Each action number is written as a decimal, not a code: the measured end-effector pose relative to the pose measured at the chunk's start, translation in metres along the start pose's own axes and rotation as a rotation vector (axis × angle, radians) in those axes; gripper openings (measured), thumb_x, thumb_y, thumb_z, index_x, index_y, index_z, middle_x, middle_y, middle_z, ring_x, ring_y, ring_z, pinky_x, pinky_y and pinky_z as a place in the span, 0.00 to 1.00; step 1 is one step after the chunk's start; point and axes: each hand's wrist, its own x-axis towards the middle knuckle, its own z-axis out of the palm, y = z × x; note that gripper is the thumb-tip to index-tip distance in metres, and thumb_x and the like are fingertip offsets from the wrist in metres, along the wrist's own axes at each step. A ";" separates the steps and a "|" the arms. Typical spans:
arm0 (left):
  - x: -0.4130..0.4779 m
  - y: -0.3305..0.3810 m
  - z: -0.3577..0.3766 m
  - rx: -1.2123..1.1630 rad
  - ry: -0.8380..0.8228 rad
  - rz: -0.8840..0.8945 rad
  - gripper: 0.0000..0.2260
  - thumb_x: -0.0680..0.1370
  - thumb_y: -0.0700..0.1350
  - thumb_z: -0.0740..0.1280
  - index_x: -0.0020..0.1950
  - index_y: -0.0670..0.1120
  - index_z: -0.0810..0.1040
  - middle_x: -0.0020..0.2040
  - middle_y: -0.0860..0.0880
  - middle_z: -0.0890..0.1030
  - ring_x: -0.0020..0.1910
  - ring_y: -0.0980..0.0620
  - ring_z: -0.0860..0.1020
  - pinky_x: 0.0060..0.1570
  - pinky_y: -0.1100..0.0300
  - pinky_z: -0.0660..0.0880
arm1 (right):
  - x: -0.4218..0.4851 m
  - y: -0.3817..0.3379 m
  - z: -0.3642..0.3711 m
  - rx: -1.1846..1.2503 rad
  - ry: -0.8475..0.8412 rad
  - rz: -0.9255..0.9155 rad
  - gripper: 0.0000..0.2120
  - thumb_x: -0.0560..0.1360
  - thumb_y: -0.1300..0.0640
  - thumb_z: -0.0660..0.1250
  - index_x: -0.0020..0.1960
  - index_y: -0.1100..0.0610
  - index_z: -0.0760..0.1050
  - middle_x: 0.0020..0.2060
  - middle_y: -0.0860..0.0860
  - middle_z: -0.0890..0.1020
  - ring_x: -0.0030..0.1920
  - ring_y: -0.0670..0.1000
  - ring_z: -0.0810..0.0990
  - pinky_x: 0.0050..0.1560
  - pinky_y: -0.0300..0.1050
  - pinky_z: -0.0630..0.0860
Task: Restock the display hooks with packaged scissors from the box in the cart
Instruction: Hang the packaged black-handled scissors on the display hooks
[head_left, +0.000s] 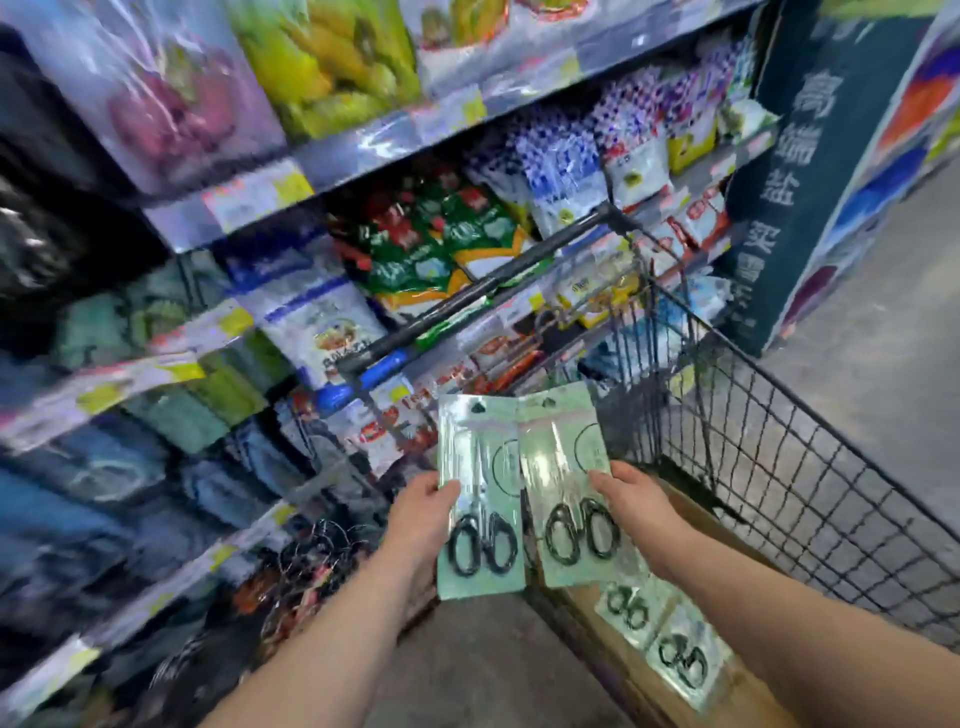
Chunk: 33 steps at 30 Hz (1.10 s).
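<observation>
My left hand (423, 512) grips a pale green pack of black-handled scissors (480, 499) by its left edge, thumb on the front. Beside it my right hand (636, 501) holds a second scissors pack (569, 483) by its right edge. Both packs stand upright, side by side and touching, above the near corner of the wire cart (753, 457). Below my right arm a cardboard box (649, 691) in the cart shows two more scissors packs (657, 636) lying flat. Display hooks are not clearly seen; the picture is blurred.
Store shelves (363, 150) full of bagged goods fill the left and centre. The cart's handle (467, 301), dark with a blue grip, crosses in front of them. A dark sign panel (795, 156) stands at the right, with grey floor (893, 322) beside it.
</observation>
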 end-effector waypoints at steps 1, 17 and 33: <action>-0.011 -0.009 -0.020 -0.036 0.034 0.001 0.06 0.78 0.46 0.64 0.46 0.45 0.76 0.51 0.43 0.79 0.49 0.46 0.76 0.55 0.52 0.72 | -0.008 -0.002 0.016 -0.009 -0.023 -0.034 0.08 0.80 0.57 0.60 0.56 0.57 0.74 0.47 0.52 0.80 0.38 0.42 0.74 0.33 0.33 0.70; -0.246 -0.223 -0.312 -0.429 0.697 -0.069 0.05 0.79 0.40 0.59 0.46 0.44 0.73 0.43 0.46 0.75 0.42 0.49 0.72 0.42 0.56 0.66 | -0.221 0.022 0.331 -0.487 -0.585 -0.316 0.23 0.79 0.50 0.60 0.71 0.59 0.66 0.69 0.53 0.71 0.68 0.56 0.70 0.68 0.50 0.65; -0.277 -0.312 -0.428 -0.575 0.993 -0.152 0.07 0.75 0.42 0.62 0.51 0.43 0.76 0.45 0.44 0.80 0.43 0.47 0.75 0.38 0.59 0.68 | -0.272 0.015 0.503 -0.685 -0.762 -0.487 0.19 0.80 0.52 0.58 0.66 0.61 0.71 0.65 0.54 0.74 0.64 0.56 0.72 0.67 0.49 0.67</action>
